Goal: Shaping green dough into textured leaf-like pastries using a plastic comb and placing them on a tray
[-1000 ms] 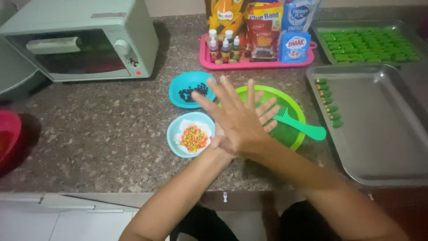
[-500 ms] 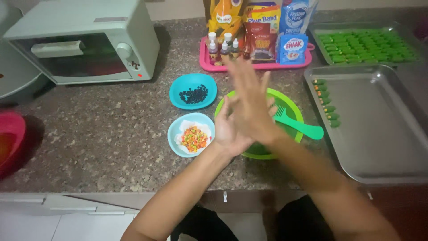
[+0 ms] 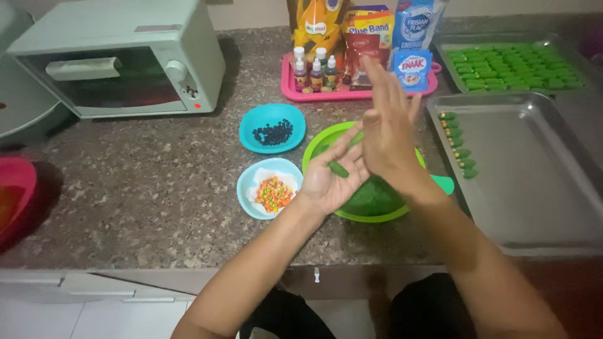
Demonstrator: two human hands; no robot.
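Note:
My left hand (image 3: 334, 177) lies palm up over the green bowl (image 3: 314, 150), with a small green dough roll (image 3: 338, 169) resting on the palm. My right hand (image 3: 388, 129) stands upright with fingers spread, its heel against the left fingers, just past the dough roll. Green dough (image 3: 372, 199) fills the bowl under my hands. A green utensil handle (image 3: 445, 184) sticks out at the bowl's right.
A blue bowl of dark chips (image 3: 272, 128) and a bowl of coloured sprinkles (image 3: 270, 188) sit left of the green bowl. A metal tray (image 3: 534, 182) with several green pieces is at right, a fuller tray (image 3: 512, 66) behind it. Toaster oven (image 3: 119, 59) back left, pink tray of bottles and packets (image 3: 326, 93) behind.
My right hand slid forward and lifted off the left palm, uncovering the green dough roll. The left hand stayed under it, palm up.

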